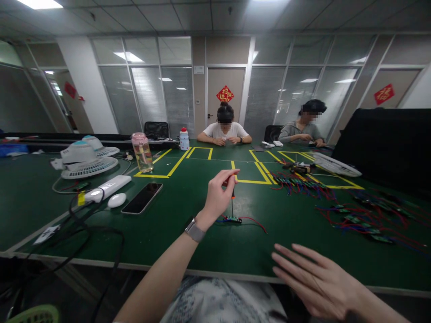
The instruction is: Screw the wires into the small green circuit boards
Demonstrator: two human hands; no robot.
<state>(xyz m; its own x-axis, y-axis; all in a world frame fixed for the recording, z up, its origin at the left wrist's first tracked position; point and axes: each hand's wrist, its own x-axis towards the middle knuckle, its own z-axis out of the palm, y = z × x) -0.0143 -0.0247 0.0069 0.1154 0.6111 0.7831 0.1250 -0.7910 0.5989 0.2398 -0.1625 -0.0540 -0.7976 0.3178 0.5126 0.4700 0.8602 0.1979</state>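
My left hand [220, 193] is closed around the handle of a screwdriver [232, 207], held upright with its thin shaft pointing down. The tip reaches a small green circuit board [233, 220] lying on the green table; whether it sits in a screw is too small to tell. A red wire [254, 220] curls off the board's right end, and blue and red wires leave its left end. My right hand [318, 280] hovers by the table's front edge, palm down with fingers stretched out, holding nothing.
Several wired circuit boards [362, 222] lie in bunches on the right, near tools [296, 168] and a white keyboard [336, 164]. To the left are a phone [142, 198], a power strip [107, 188], a bottle [142, 152] and fans [87, 161]. Two people sit across the table.
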